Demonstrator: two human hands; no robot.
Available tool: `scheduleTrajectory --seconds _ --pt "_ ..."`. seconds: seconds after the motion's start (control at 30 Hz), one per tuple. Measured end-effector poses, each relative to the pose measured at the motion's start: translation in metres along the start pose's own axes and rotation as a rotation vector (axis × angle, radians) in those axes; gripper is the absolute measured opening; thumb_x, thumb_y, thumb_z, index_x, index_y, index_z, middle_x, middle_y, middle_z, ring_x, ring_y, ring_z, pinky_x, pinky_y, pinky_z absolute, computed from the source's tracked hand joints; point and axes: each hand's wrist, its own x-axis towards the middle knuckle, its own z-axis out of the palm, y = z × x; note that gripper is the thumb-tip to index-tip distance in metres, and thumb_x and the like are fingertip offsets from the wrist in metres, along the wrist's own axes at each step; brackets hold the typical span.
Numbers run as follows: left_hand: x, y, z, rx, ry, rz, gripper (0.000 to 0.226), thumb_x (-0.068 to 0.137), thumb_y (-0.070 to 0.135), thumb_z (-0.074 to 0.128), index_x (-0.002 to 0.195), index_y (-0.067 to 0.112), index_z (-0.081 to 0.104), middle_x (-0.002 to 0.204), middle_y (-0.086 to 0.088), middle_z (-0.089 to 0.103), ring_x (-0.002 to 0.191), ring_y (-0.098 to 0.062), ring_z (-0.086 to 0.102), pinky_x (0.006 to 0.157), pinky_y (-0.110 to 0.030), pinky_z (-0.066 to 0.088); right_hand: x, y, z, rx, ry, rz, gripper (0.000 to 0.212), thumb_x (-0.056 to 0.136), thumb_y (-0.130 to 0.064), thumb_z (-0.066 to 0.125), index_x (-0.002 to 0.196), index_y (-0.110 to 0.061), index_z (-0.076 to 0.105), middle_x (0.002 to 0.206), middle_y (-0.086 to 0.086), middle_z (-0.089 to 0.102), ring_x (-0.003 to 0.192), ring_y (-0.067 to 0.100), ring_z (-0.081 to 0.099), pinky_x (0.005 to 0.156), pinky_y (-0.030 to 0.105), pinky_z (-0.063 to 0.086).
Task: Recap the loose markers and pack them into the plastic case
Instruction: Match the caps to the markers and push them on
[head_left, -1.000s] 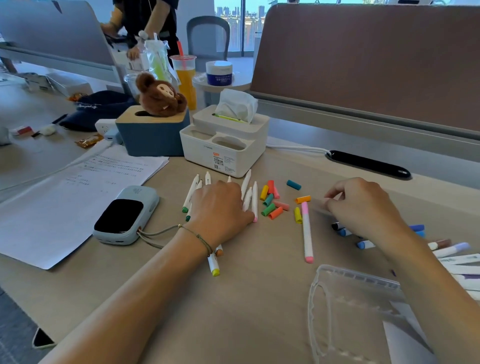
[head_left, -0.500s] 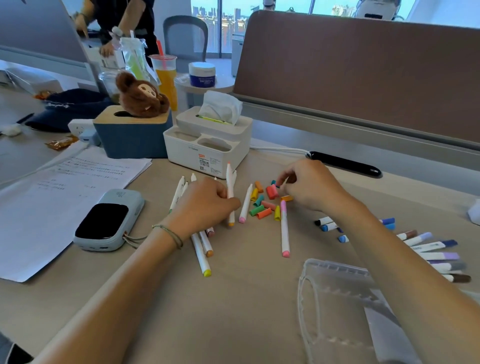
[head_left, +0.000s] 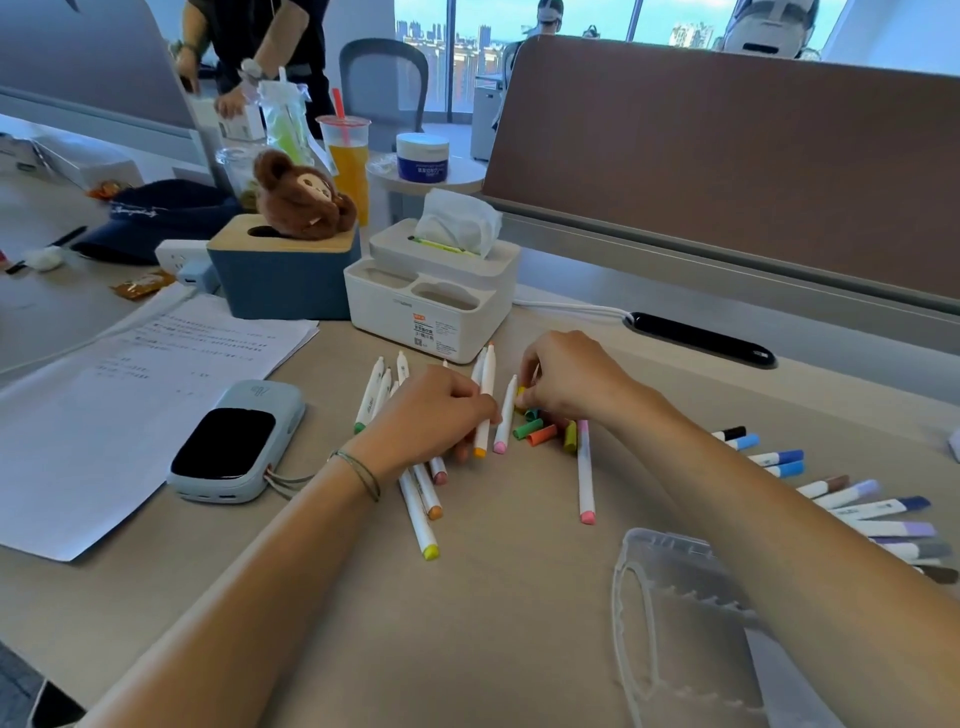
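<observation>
**Hands at the marker pile, case lying near**

The left hand (head_left: 431, 415) rested on a fan of uncapped markers (head_left: 374, 397), its fingers closed around one orange-tipped marker (head_left: 484, 400) that stood tilted with its tip on the desk (head_left: 493, 649). The right hand (head_left: 571, 379) reached into the cluster of loose caps (head_left: 540, 432) — thumb and fingertips pinched together on a small yellow cap (head_left: 521, 393). A pink marker (head_left: 585, 475) lay alone just right of the caps. Capped markers (head_left: 852, 493) in blues, purples and browns lay in a row beyond the right forearm. The clear plastic case (head_left: 675, 623) lay open near the desk's front edge, partly hidden under that forearm. A white tissue box (head_left: 431, 296) stood behind the pile.
</observation>
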Motion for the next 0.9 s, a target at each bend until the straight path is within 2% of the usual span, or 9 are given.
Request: scheduleTrajectory --seconds 0.1,0.2,0.27,0.37,0.43,0.53,0.63,0.77,0.9 --pt "0.000 0.000 0.001 0.008 0.007 0.000 0.027 0.091 0.028 0.063 0.081 0.007 0.076 0.062 -0.007 0.070 0.049 -0.012 0.059 0.055 -0.020 0.044 -0.001 0.005 -0.002 0.072 -0.044 -0.047 0.020 0.078 -0.027 0.085 0.092 -0.022 0.071 0.090 -0.004 0.068 0.082 0.012 0.063 0.070 0.030 0.054" --pt "0.002 -0.002 0.001 0.027 0.037 -0.003 0.029 0.095 0.029 0.061 0.086 0.006 0.075 0.053 0.000 0.064 0.044 -0.008 0.056 0.049 -0.015 0.043 0.004 0.017 -0.012 0.219 0.049 -0.027 0.004 0.085 -0.016 0.078 0.087 -0.018 0.075 0.088 -0.003 0.072 0.085 0.014 0.067 0.073 0.029 0.055" --pt "0.002 -0.001 0.002 0.025 0.049 0.003 0.023 0.097 0.027 0.057 0.103 0.011 0.073 0.054 0.003 0.063 0.043 -0.006 0.055 0.048 -0.016 0.043 0.010 0.028 -0.020 0.196 0.086 0.013 0.012 0.086 -0.005 0.071 0.085 -0.016 0.076 0.087 -0.002 0.072 0.086 0.015 0.068 0.075 0.031 0.057" --pt "0.003 0.000 0.004 -0.028 0.045 0.003 0.034 0.097 0.023 0.052 0.131 0.027 0.056 0.071 0.001 0.063 0.053 -0.010 0.057 0.052 -0.023 0.046 0.011 0.037 -0.032 -0.001 -0.067 0.003 0.018 0.086 -0.003 0.069 0.084 -0.020 0.075 0.087 -0.004 0.070 0.084 0.013 0.064 0.065 0.025 0.050" --pt "0.005 -0.001 0.007 -0.052 0.051 0.012 0.033 0.097 0.025 0.052 0.129 0.030 0.053 0.081 0.001 0.062 0.059 -0.013 0.058 0.054 -0.026 0.047 0.010 0.041 -0.040 -0.130 -0.143 -0.033 0.019 0.086 -0.003 0.067 0.086 -0.021 0.074 0.089 -0.005 0.068 0.083 0.011 0.060 0.066 0.026 0.048" --pt "0.006 0.000 0.006 -0.062 0.074 0.036 0.028 0.096 0.028 0.052 0.123 0.032 0.057 0.087 -0.001 0.064 0.064 -0.016 0.059 0.058 -0.030 0.048 0.006 0.043 -0.048 -0.270 -0.248 -0.102 0.020 0.083 -0.004 0.071 0.093 -0.021 0.074 0.094 -0.005 0.069 0.086 0.011 0.060 0.079 0.032 0.055" --pt "0.004 0.002 0.007 -0.060 0.077 0.058 0.026 0.095 0.027 0.053 0.120 0.032 0.060 0.089 0.000 0.064 0.063 -0.015 0.059 0.057 -0.028 0.048 -0.003 0.046 -0.043 -0.343 -0.285 -0.157 0.019 0.083 -0.009 0.076 0.086 -0.026 0.066 0.089 -0.006 0.064 0.082 0.012 0.058 0.074 0.029 0.051" --pt "-0.004 0.008 0.011 -0.027 0.074 0.091 0.027 0.095 0.029 0.054 0.122 0.030 0.060 0.086 0.000 0.065 0.060 -0.013 0.060 0.054 -0.025 0.049 -0.010 0.055 -0.039 -0.355 -0.239 -0.177 0.016 0.084 -0.011 0.075 0.083 -0.026 0.069 0.084 -0.008 0.066 0.083 0.013 0.062 0.074 0.029 0.053" --pt "-0.011 0.011 0.018 0.022 0.038 0.106 0.028 0.096 0.031 0.053 0.124 0.031 0.058 0.085 0.000 0.068 0.060 -0.012 0.061 0.054 -0.023 0.047 -0.017 0.057 -0.054 -0.117 -0.412 -0.062 0.025 0.085 -0.004 0.072 0.104 -0.020 0.071 0.093 -0.002 0.069 0.092 0.018 0.067 0.077 0.027 0.054"
